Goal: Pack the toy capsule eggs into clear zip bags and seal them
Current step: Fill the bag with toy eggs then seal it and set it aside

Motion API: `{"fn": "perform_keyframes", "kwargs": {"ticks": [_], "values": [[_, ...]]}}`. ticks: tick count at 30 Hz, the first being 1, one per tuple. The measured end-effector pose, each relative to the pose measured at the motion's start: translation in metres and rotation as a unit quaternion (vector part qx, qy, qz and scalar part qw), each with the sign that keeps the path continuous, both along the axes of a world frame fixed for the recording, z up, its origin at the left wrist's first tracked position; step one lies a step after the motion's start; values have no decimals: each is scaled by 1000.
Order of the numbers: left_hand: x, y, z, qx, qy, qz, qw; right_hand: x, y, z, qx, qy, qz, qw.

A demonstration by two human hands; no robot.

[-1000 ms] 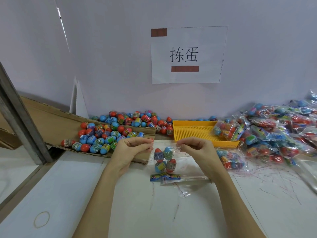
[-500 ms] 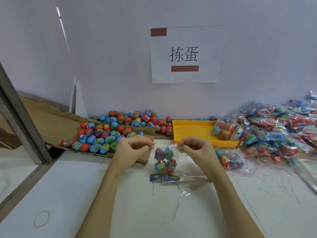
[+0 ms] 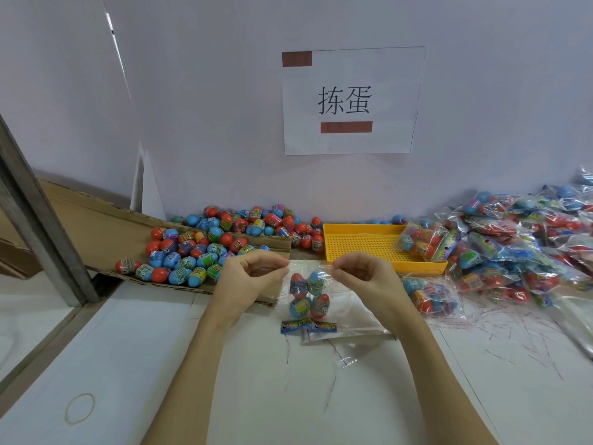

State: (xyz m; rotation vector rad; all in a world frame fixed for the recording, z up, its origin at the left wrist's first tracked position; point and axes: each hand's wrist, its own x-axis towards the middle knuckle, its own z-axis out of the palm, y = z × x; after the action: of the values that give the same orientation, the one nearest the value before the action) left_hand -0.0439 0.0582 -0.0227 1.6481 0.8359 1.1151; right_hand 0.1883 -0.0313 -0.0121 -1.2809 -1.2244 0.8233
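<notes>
The white bench holds a flat cardboard sheet at its back left, with loose eggs on it. A yellow tray sits at the back middle. Filled bags pile at the right edge. A rubber band lies near the front left corner.

White paper sign with two black characters and two brown bars is hanging on the pale wall. Yellow perforated tray is sitting on the white worktop near the wall. Flattened cardboard is lying at left beside a grey metal post. Rubber band is lying front left. Thin red strips are littering the worktop at right.
</notes>
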Motion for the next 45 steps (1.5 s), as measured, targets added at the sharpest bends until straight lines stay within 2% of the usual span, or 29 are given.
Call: {"fn": "perform_keyframes", "kwargs": {"ticks": [7, 13, 17, 21, 25, 30, 33, 38, 42, 45], "values": [[4, -4, 1, 12, -3, -17, 1000, -6, 2, 0, 5, -13, -26, 1000], [7, -7, 8, -8, 58, -88, 994, -17, 3, 3, 32, -18, -13, 999], [24, -14, 11, 25, 94, -27, 995, -24, 4, 5, 50, -13, 11, 999], [25, -11, 7, 13, 27, 29, 999, -27, 5, 2, 46, 41, -3, 998], [27, -9, 6, -34, -53, 119, 991, -32, 6, -1, 4, -31, -13, 999], [24, -8, 10, -75, -56, 52, 994, -35, 8, -1, 21, -21, -41, 999], [26, -11, 11, -79, -55, 66, 993, -33, 7, -2, 23, -29, -44, 998], [32, -13, 11, -165, -151, 92, 970, -38, 6, -1, 2, 83, -75, 994], [37, -15, 10, -176, -145, 114, 967, -42, 8, 0, -19, 131, -73, 989], [35, -15, 12, -186, -128, 48, 973, -41, 9, 1, -14, 130, -81, 988]]}}
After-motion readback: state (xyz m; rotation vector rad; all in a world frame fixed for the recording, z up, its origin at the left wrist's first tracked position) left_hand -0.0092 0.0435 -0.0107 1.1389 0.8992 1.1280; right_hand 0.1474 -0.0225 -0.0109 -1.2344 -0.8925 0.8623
